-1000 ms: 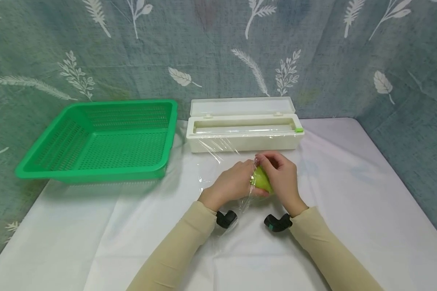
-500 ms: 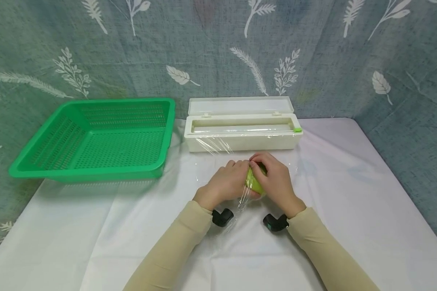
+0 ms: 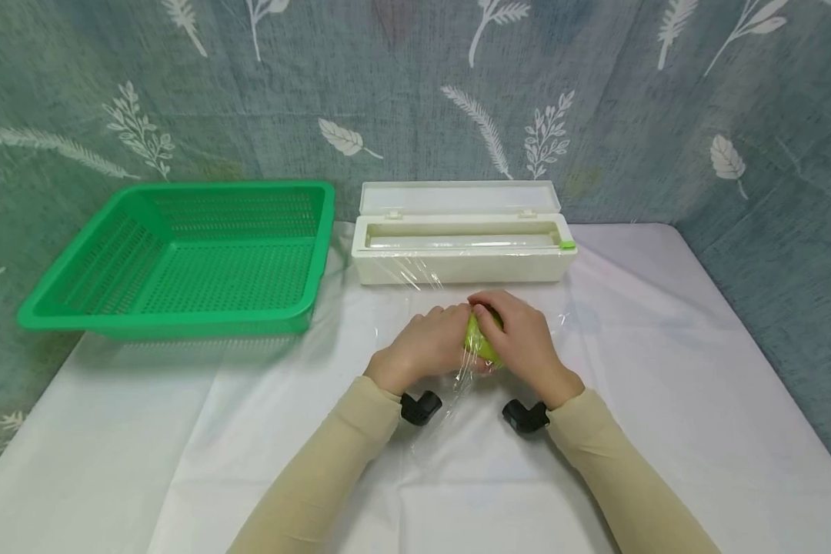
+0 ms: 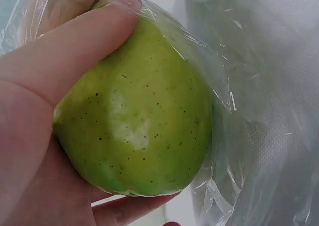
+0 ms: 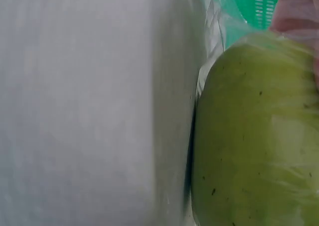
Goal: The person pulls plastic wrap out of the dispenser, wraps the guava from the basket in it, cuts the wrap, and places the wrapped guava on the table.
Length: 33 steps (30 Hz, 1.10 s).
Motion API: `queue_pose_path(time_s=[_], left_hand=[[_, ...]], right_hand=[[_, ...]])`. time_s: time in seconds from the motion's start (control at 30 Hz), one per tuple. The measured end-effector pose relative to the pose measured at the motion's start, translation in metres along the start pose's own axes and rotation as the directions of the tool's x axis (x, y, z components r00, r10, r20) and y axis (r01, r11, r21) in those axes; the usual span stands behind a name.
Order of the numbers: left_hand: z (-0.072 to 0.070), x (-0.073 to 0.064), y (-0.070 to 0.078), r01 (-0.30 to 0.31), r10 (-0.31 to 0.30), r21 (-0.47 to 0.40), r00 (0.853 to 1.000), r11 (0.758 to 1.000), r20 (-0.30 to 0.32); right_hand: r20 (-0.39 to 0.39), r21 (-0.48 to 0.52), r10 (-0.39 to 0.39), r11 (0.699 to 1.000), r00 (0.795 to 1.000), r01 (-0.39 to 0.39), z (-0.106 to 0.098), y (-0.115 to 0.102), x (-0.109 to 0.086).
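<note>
In my head view, the left hand (image 3: 421, 344) has its grip curled around a rounded green fruit with dark specks (image 3: 484, 342), just right of the frame's centre and a little below it. The left wrist view shows me the thumb laid across the fruit's upper left, with fingers underneath. The right hand (image 3: 528, 338) has a narrow grip too, thumb and fingers bent over the fruit's upper right. I can't tell whether the fruit touches the white, cloth-covered counter (image 3: 111, 431).

Clear, glossy plastic film (image 4: 234, 156) hangs wrinkled along the fruit's right side in my left wrist view; in the right wrist view it covers part of the fruit's top. Just above the hands in the head frame I have a long white plastic dispenser box (image 3: 467, 269), its lid raised. At the upper left sits a rectangular green plastic basket (image 3: 180, 323), well apart from the hands.
</note>
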<state>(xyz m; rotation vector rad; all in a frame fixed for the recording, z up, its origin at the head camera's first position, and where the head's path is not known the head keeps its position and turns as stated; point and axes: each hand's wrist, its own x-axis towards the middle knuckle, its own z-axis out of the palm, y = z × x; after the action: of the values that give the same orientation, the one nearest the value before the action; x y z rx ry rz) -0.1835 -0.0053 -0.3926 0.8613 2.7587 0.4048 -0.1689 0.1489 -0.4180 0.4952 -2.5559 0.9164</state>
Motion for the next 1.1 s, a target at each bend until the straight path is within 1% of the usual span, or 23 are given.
queue_pose_path(time_s=[0.23, 0.33, 0.47, 0.57, 0.6, 0.67, 0.77, 0.83, 0.9, 1.0, 1.1], left_hand=[[-0.003, 0.002, 0.002, 0.007, -0.007, -0.005, 1.0, 1.0, 0.007], [-0.003, 0.003, 0.001, 0.008, -0.008, -0.014, 1.0, 1.0, 0.01], [-0.004, 0.001, -0.001, 0.014, -0.013, -0.031, 0.999, 0.999, 0.035], [-0.006, 0.0, -0.002, 0.009, -0.006, -0.062, 0.999, 0.998, 0.049], [-0.007, 0.001, -0.003, 0.0, 0.004, -0.08, 0.998, 0.997, 0.055], [-0.008, 0.0, -0.006, -0.036, 0.044, -0.115, 0.996, 0.993, 0.074], [-0.013, -0.004, -0.014, -0.095, 0.121, -0.193, 0.985, 0.977, 0.123], [-0.021, -0.008, -0.017, -0.107, 0.142, -0.219, 0.978, 0.97, 0.15], [-0.031, -0.014, -0.018, -0.095, 0.131, -0.217, 0.978, 0.971, 0.16], [-0.047, -0.022, -0.013, -0.045, 0.064, -0.141, 0.988, 0.989, 0.139], [-0.057, -0.028, -0.008, 0.002, 0.007, -0.085, 0.994, 0.996, 0.11]], right_hand=[[0.04, -0.045, -0.013, 0.999, 0.999, 0.015, -0.004, 0.0, 0.003], [0.053, -0.058, 0.001, 0.998, 0.999, 0.002, -0.004, 0.0, 0.004], [0.087, -0.1, 0.015, 0.995, 0.996, -0.006, -0.003, -0.001, 0.005], [0.092, -0.124, 0.011, 0.992, 0.996, 0.0, -0.002, -0.002, 0.005], [0.09, -0.127, 0.01, 0.992, 0.996, 0.002, -0.003, -0.002, 0.005], [0.094, -0.131, 0.007, 0.991, 0.996, 0.005, -0.002, -0.003, 0.005], [0.126, -0.124, 0.006, 0.992, 0.992, 0.01, -0.002, -0.004, 0.005], [0.149, -0.121, 0.019, 0.993, 0.989, -0.001, -0.002, -0.003, 0.004], [0.159, -0.115, 0.037, 0.993, 0.987, -0.019, -0.002, -0.002, 0.004], [0.154, -0.109, 0.06, 0.993, 0.986, -0.043, -0.003, 0.001, 0.005], [0.152, -0.102, 0.068, 0.993, 0.986, -0.053, -0.003, 0.002, 0.006]])
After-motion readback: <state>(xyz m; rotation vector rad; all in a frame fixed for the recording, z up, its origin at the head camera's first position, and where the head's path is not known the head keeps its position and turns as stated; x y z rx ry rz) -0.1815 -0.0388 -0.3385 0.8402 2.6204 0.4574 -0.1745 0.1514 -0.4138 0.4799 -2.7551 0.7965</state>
